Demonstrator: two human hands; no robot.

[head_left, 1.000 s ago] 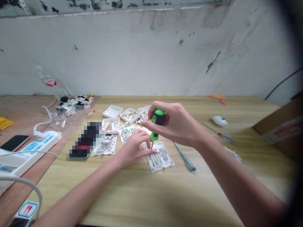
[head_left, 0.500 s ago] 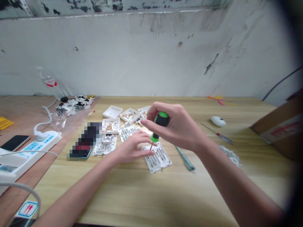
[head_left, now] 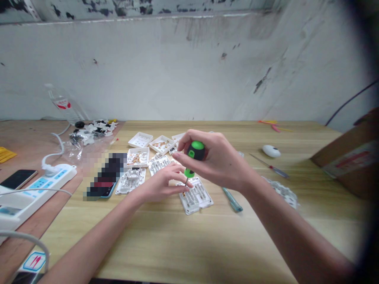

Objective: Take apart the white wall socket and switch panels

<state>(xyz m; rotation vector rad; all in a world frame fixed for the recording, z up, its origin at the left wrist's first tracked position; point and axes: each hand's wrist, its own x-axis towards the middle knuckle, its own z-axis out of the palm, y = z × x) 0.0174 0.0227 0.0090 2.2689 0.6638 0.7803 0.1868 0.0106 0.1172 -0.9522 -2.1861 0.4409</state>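
Observation:
A green and black screwdriver is gripped in my right hand, tip pointing down at the upper left part of a white slotted plate. My left hand lies at that plate's left edge, its thumb and fingers apart around the screwdriver tip. Whether a small part is under the fingertips cannot be made out. Behind my left hand are another white slotted plate and, further left, a white plate with a raised piece. White boxes with brass-coloured parts stand behind them.
A teal tool, a thin screwdriver, a white oval object and white parts lie right. A cardboard box stands far right. Left are a phone, a power strip and a bottle.
My right hand and the screwdriver have shifted slightly left, and the screwdriver's tip sits a little further left over the plate. My left hand has barely moved.

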